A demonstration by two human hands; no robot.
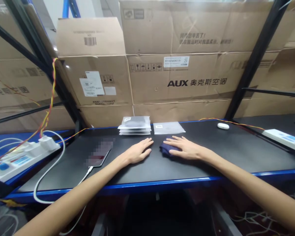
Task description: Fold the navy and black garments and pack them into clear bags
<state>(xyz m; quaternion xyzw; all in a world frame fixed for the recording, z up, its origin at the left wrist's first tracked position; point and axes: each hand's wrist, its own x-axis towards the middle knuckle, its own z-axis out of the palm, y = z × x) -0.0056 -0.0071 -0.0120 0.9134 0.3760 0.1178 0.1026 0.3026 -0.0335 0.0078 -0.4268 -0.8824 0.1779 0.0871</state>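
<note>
My left hand (139, 151) lies flat on the black tabletop with its fingers stretched out and nothing in it. A bunched dark blue cloth (166, 150) sits under my right hand (185, 148), whose fingers are spread over its top; part of the cloth is hidden by the hand. Just beyond my left hand is a stack of flat translucent packets (134, 126) with a small white label on top. One similar flat packet (169, 127) lies beside that stack, behind the cloth.
A phone (100, 155) on a white cable lies to the left. White power strips (24, 160) (282, 137) stand at both sides. A small white case (223, 126) is at the back right. Large cardboard boxes (179, 95) wall off the rear, between dark metal posts (252, 62).
</note>
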